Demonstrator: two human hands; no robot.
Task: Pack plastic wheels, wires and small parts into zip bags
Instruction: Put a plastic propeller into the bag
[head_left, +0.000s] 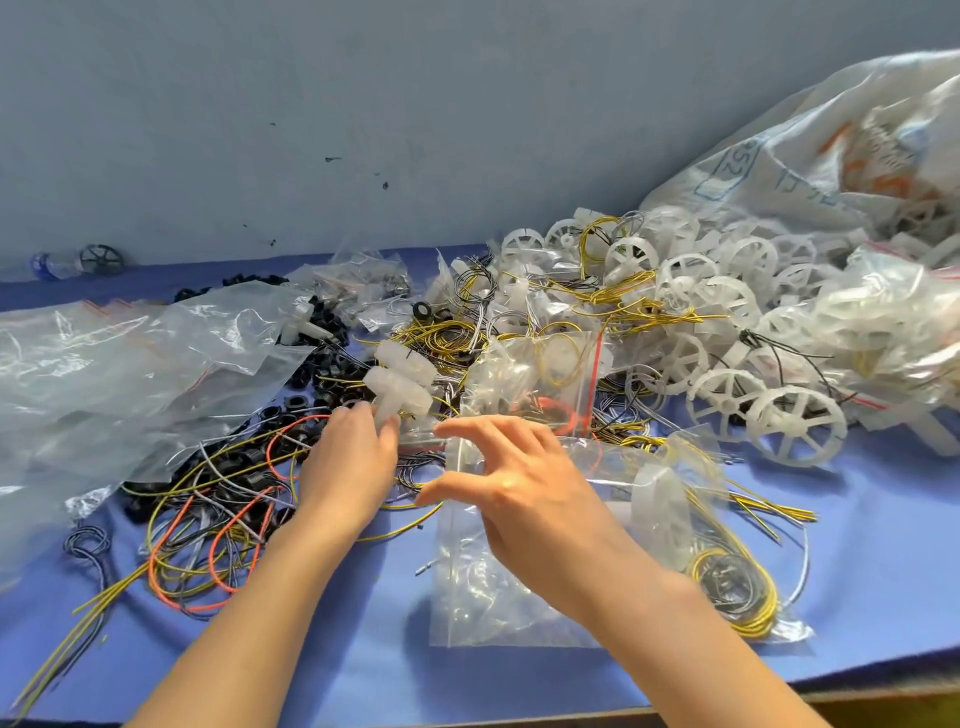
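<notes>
Left hand (348, 462) pinches a white part (397, 389) just above the wires (208, 545). Right hand (524, 483) is spread loose and holds nothing, over a zip bag (493, 597). She seems mid-pick; next, the bag's mouth needs opening to take the part. Wheels (795, 421) are heaped to the right on the blue cloth (883, 545), against a grey wall (311, 104).

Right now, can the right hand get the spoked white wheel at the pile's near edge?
Probably yes: the right hand is open over the zip bag, and the wheel lies uncovered to its right.
</notes>
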